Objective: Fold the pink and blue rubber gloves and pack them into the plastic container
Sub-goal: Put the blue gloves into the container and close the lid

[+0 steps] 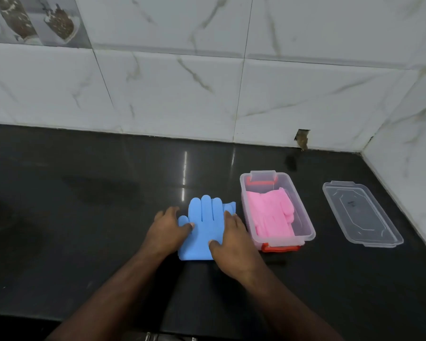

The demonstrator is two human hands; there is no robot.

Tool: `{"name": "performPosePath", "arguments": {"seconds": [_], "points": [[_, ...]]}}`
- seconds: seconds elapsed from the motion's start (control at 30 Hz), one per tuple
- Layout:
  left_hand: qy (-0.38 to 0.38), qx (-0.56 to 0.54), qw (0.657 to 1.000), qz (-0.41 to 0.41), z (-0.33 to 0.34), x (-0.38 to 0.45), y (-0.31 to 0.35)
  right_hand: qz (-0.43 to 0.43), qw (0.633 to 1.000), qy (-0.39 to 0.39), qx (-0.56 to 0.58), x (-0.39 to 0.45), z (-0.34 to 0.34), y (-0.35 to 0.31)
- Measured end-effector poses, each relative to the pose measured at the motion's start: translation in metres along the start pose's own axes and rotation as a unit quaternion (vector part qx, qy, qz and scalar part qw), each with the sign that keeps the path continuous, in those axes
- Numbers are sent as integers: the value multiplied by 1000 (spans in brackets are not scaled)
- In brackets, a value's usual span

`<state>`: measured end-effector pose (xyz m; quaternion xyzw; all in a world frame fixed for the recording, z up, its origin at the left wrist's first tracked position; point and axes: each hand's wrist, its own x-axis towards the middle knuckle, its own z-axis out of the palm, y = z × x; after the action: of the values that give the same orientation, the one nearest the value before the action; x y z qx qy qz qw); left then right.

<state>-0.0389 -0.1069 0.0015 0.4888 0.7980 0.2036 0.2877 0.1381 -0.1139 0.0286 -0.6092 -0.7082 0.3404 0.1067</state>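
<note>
Blue rubber gloves (204,225) lie folded on the black counter, fingers pointing toward the wall. My left hand (169,228) rests on their left side, thumb on the blue rubber. My right hand (234,244) presses flat on their right side, thumb on the lower part. Pink gloves (268,215) lie folded inside the clear plastic container (305,217), which stands just right of the blue gloves with orange clips at both ends.
The container's clear lid (362,214) lies flat on the counter to the right. A marble-tiled wall runs along the back and the right side. The black counter (84,205) stretches to the left; its front edge is near the bottom of the view.
</note>
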Motion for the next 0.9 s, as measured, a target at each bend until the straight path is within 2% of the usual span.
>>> {"name": "performPosePath", "arguments": {"seconds": [0.17,0.27,0.37,0.57,0.7,0.9], "points": [[-52,-34,998,-6,2,-1,-10,82,995,24,53,10,12,0],[-60,-82,995,-11,0,1,-12,115,987,63,88,16,8,-3],[-64,-131,989,-28,-7,5,-19,162,979,61,110,20,4,-8],[-123,-260,953,-95,-21,6,-27,229,936,66,258,21,8,-13],[-139,-278,945,-101,-24,4,-31,225,927,60,295,21,16,-13],[-141,-261,949,-103,-24,3,-32,175,944,60,274,25,20,-13]]}}
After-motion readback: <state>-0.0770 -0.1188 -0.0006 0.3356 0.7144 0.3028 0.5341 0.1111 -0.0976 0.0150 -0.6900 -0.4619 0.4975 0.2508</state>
